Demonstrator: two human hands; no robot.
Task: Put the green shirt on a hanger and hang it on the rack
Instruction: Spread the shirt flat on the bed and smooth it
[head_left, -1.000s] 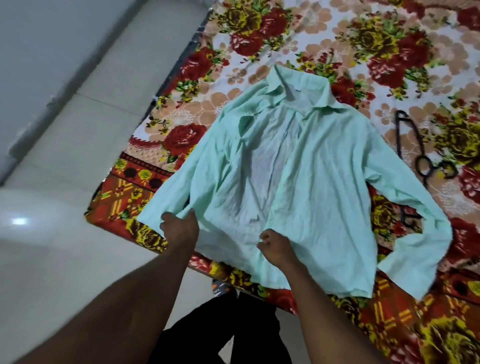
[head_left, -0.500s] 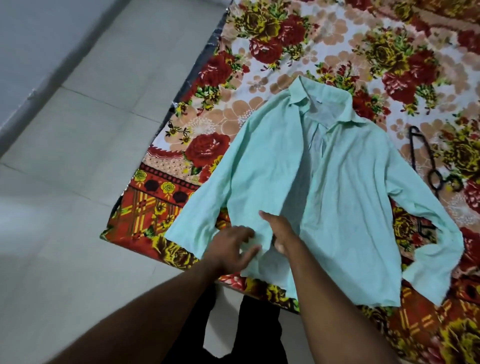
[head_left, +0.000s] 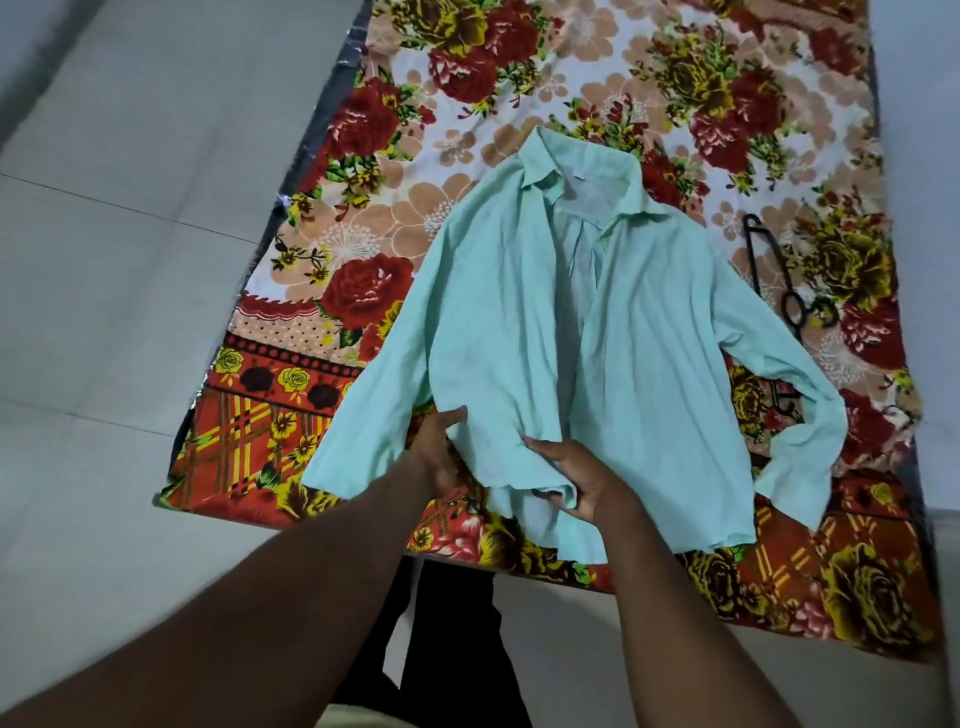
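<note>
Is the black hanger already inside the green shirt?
No, the black hanger lies bare on the floral sheet beside the green shirt, next to its sleeve, not inside it.

I see a bed with a floral sheet (head_left: 457, 213); on it lie the spread green shirt (head_left: 649, 353) and, beside its sleeve, a black hanger (head_left: 752, 254).

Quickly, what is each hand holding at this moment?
Left hand: grips the green shirt at its lower edge.
Right hand: grips the same shirt's lower edge.
</note>
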